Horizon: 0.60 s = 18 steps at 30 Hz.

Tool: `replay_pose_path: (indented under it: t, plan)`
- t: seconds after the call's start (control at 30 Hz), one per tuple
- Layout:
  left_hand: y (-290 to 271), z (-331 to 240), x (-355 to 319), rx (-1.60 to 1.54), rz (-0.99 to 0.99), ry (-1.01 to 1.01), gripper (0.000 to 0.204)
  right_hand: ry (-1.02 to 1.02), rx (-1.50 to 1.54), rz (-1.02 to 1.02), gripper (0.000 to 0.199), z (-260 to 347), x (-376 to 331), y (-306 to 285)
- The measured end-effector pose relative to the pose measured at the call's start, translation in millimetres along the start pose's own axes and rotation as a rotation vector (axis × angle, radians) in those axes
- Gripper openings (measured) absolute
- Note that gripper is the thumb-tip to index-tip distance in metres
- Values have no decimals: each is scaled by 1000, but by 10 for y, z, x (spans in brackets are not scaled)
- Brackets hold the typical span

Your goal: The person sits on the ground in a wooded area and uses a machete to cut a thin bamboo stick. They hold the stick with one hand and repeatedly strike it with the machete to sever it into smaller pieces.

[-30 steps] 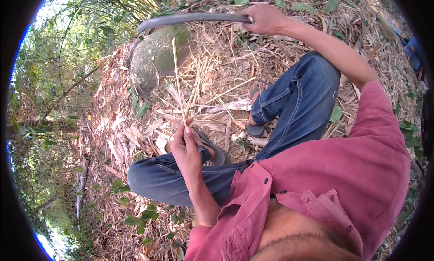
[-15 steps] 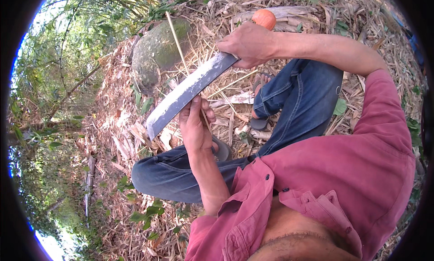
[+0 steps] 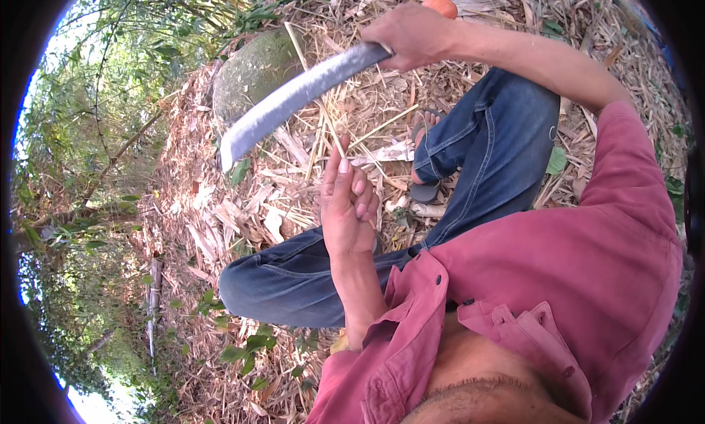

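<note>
My right hand (image 3: 415, 36) is closed round the handle of a machete, its long grey blade (image 3: 294, 97) slanting down to the left. My left hand (image 3: 349, 207), palm turned up, pinches the near end of a thin pale stick (image 3: 328, 115) between thumb and fingers. From there the stick rises away up-left, and the blade crosses it partway along. Whether the edge touches the stick I cannot tell. A round orange thing (image 3: 440, 6) shows just beyond my right hand. It may be the handle's end or lie behind it; the handle itself is hidden.
A large mossy stone (image 3: 253, 71) sits on the ground past the blade. Dry leaves and husks (image 3: 213, 225) cover the ground, with several pale thin strips (image 3: 382, 126) among them. My bent legs in jeans (image 3: 485, 152) frame the work area. Green brush stands at left.
The machete has moved up and away from my left hand, its blade now farther along the stick. My left hand has shifted right and nearer to me, still holding the stick.
</note>
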<state>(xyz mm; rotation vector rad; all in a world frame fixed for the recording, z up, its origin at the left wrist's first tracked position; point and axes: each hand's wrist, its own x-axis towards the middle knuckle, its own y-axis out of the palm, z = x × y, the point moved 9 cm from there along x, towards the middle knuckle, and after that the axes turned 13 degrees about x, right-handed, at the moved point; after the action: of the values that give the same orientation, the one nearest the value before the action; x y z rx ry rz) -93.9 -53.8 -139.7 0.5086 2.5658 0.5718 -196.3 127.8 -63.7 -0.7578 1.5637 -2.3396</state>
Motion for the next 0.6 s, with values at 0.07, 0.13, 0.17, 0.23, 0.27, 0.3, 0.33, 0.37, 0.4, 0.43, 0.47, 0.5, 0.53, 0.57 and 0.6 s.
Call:
replay_pose_path:
  t: [0.07,0.13,0.17,0.23,0.27,0.3,0.33,0.37,0.4,0.43,0.47,0.5,0.53,0.57,0.6]
  plan:
    - [-3,24,-8,-1,4,-5,43,-29,-12,17,23,7,21,38]
    - [41,57,-76,-28,26,-15,43,88,-9,30,23,-74,60,-12]
    - [43,62,-91,-37,32,-20,44,146,-7,36,23,-125,58,-33]
    - [86,66,-90,-61,51,-23,44,89,-29,0,22,-158,36,-73]
    - [96,66,-91,-76,50,-27,44,68,-48,-13,22,-171,39,-67]
    - [93,64,-101,-90,47,-32,45,47,-65,-24,22,-171,46,-57]
    - [90,66,-116,-104,44,-37,45,28,-72,-47,20,-171,61,-71]
    - [93,78,-159,-100,36,-40,45,74,-57,-62,20,-248,58,-102]
    - [99,99,-214,-94,30,-44,45,122,-42,-77,20,-335,55,-136]
    - [98,112,-243,-89,23,-47,45,169,-27,-93,20,-419,48,-174]
    - [103,121,-232,-94,49,-57,45,183,-63,-104,17,-472,32,-233]
    - [94,135,-270,-49,51,-63,45,240,-52,-97,20,-552,41,-259]
    - [86,170,-345,-4,52,-68,45,298,-40,-91,23,-631,42,-286]
    - [85,208,-400,42,54,-74,45,356,-28,-85,26,-728,36,-317]
    - [45,287,-424,9,30,-122,46,402,65,-100,24,-820,39,-360]
